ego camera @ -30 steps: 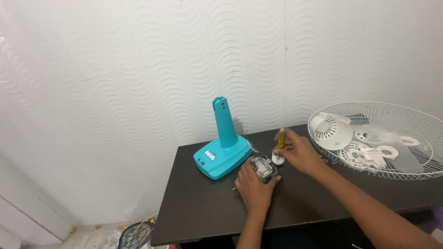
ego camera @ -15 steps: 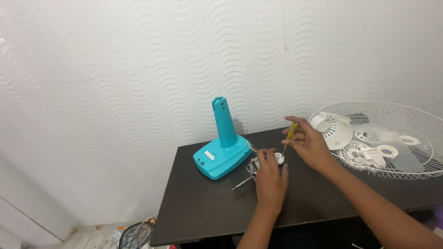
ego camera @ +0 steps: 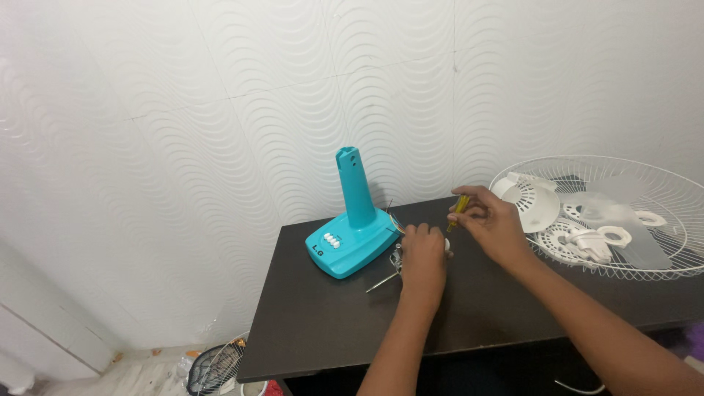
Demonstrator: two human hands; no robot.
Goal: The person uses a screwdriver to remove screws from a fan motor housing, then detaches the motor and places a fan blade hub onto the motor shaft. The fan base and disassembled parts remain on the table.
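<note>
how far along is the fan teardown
Done: white wire guard off, holding loose white plastic parts; teal base stands bare. In hand: left hand covers the small motor unit, right hand holds a yellow screwdriver by it. Left: motor unit itself.

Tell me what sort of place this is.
Probably a room at home used as a repair spot: a white wave-textured wall, a small dark table carrying a taken-apart fan, its teal base and white wire grille holding loose plastic parts.
</note>
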